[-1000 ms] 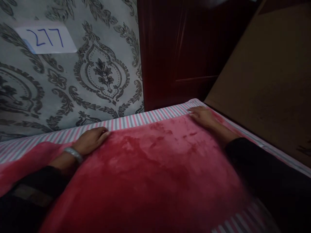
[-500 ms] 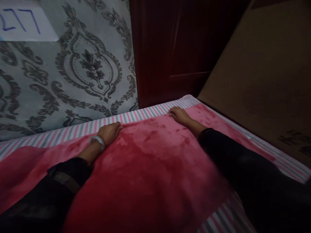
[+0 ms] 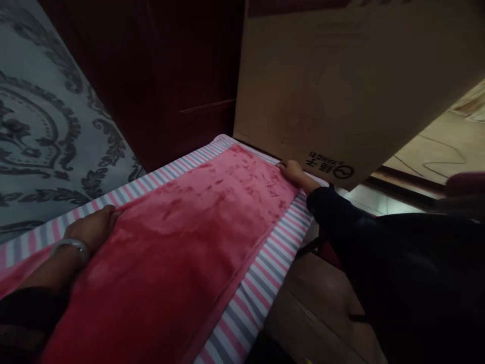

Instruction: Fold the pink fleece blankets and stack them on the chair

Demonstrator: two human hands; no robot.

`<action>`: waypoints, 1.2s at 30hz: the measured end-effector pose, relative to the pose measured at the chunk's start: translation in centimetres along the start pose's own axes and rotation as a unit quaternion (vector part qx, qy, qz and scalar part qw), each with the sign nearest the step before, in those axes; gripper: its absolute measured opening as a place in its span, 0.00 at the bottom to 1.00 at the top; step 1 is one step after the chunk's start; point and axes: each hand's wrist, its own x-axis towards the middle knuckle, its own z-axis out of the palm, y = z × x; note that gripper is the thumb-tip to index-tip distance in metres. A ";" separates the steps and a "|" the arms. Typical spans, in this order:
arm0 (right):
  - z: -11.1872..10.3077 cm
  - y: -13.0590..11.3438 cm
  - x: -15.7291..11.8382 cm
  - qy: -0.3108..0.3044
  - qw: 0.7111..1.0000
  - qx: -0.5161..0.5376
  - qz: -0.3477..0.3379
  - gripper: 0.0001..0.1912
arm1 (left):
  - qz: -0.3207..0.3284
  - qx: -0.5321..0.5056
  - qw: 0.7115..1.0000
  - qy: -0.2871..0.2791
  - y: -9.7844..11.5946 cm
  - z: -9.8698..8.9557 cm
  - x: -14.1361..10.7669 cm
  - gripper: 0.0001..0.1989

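Observation:
A red and pink plush cloth [image 3: 182, 227] lies spread over a surface with a pink, grey and white striped cover [image 3: 261, 273]. My left hand [image 3: 93, 227], with a silvery bracelet at the wrist, is closed on the cloth's edge on the wall side. At the far right corner my right hand [image 3: 293, 172] has its fingers closed on the cloth's edge, near the cardboard box. Striped cover shows along both long sides of the cloth.
Patterned wallpaper [image 3: 34, 131] rises at the left, beside a dark red panel [image 3: 170, 71]. A large printed cardboard box [image 3: 322, 91] stands against the far end. Brown boxes [image 3: 314, 308] lie low at the right, beneath my right arm.
The view has swung right. My right hand has moved from the wall-side edge to the far right corner of the cloth. My left hand still grips the wall-side edge.

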 end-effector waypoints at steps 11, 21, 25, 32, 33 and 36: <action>-0.3 0.0 -2.6 0.033 0.999 0.005 -0.011 0.18 | 0.296 0.001 0.951 0.086 9.7 -0.7 -6.4 0.26; -0.2 -1.9 -4.2 0.035 0.996 -0.062 -0.050 0.18 | 0.247 -0.005 0.966 0.080 15.7 3.8 -7.7 0.30; -0.1 -1.9 -3.9 0.026 0.996 -0.060 -0.059 0.19 | 0.237 0.022 0.967 0.090 16.5 4.3 -8.2 0.30; 0.2 -2.6 -4.7 0.055 0.995 -0.053 -0.061 0.19 | 0.236 0.033 0.966 0.104 16.5 4.1 -8.2 0.29; 0.3 -2.5 -4.9 0.060 0.995 -0.039 -0.064 0.19 | 0.237 0.032 0.965 0.105 16.5 4.2 -8.2 0.29; 0.7 -2.3 -5.0 0.064 0.996 0.003 -0.067 0.19 | 0.236 0.022 0.965 0.108 16.5 4.3 -8.2 0.29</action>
